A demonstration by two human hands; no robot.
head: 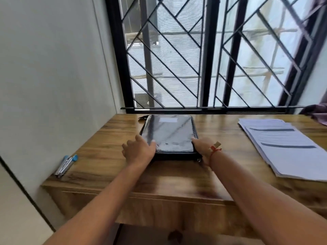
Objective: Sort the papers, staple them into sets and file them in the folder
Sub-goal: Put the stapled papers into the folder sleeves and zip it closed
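Centrally, glossy black folder (169, 133), lying closed

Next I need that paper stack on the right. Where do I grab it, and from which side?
Take the paper stack at its near left corner, reaching in from the left with the right hand, now at the folder. The stack lies flat on the desk, sheets slightly fanned, so that stepped corner should let fingers slide under.

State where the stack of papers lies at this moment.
In the head view, the stack of papers lies on the right side of the wooden desk, right of the black folder, with bare desk between them.
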